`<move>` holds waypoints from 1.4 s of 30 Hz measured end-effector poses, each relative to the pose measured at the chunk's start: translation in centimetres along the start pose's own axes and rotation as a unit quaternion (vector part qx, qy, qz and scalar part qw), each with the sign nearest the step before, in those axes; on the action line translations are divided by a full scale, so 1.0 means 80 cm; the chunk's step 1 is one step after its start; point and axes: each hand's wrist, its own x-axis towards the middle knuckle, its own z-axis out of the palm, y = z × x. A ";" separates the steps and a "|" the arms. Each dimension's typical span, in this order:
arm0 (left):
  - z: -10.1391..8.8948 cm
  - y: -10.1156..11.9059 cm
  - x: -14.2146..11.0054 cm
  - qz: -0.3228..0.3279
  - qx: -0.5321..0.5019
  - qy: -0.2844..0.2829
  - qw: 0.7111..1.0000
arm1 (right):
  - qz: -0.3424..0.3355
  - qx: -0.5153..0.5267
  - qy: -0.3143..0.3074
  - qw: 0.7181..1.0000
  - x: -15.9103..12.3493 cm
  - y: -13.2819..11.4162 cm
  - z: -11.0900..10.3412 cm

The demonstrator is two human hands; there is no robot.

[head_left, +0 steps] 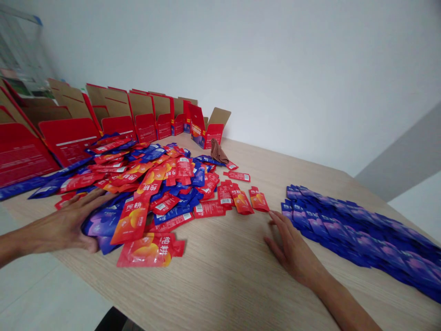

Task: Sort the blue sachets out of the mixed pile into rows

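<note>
Here the table [223, 271] fills my view, pale wood, running away to a white wall. Along its far left edge stands a row of open red boxes [117, 119], flaps up; from here I cannot see anything inside them. In front of them sprawls the mixed pile [151, 179] of red and blue sachets, loose and overlapping, pointing every way. To the right lies the blue stack [361, 230], sachets sorted in overlapping rows whose long line runs from near my right hand away toward the right edge. A small brown cloth [217, 151] sits by the last box.

My left hand [65, 225] lies flat with fingers spread on the near left edge of the pile, palm down on blue sachets, gripping nothing. My right hand [292, 250] rests open on bare wood, fingers apart, holding nothing; its fingertips point up toward a lone red sachet [258, 201] at the pile's right fringe, just ahead and slightly left. The blue stack is just beside that hand on its right. So the right hand is the nearer one to both the fringe sachets and the stack
</note>
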 end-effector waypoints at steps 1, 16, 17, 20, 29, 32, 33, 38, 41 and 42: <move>0.001 0.001 0.002 0.000 0.001 -0.003 1.000 | 0.000 0.003 -0.003 1.000 0.001 -0.001 -0.001; -0.027 0.057 0.036 -0.038 0.085 -0.036 0.995 | -0.003 -0.004 -0.011 1.000 0.004 -0.007 -0.006; -0.027 0.059 0.038 -0.046 0.088 -0.031 0.995 | -0.005 -0.005 -0.011 1.000 0.004 -0.007 -0.007; -0.026 0.061 0.041 -0.058 0.089 -0.020 0.994 | -0.022 -0.012 -0.007 1.000 0.008 -0.003 -0.010; -0.021 0.074 0.047 -0.074 0.142 -0.032 0.987 | -0.138 0.026 0.014 0.990 0.089 -0.126 -0.012; -0.020 0.079 0.047 -0.064 0.144 -0.031 0.987 | -0.212 0.065 -0.081 0.972 0.135 -0.222 -0.007; -0.020 0.080 0.047 -0.060 0.140 -0.029 0.988 | -0.235 0.073 -0.104 0.964 0.152 -0.250 -0.005; -0.021 0.080 0.048 -0.057 0.125 -0.016 0.990 | -0.250 0.080 -0.168 0.950 0.230 -0.333 0.021; -0.020 0.075 0.051 -0.054 0.123 -0.021 0.991 | -0.229 0.076 -0.209 0.948 0.257 -0.348 0.044; -0.019 0.073 0.052 -0.051 0.121 -0.024 0.991 | -0.219 0.081 -0.217 0.948 0.260 -0.349 0.050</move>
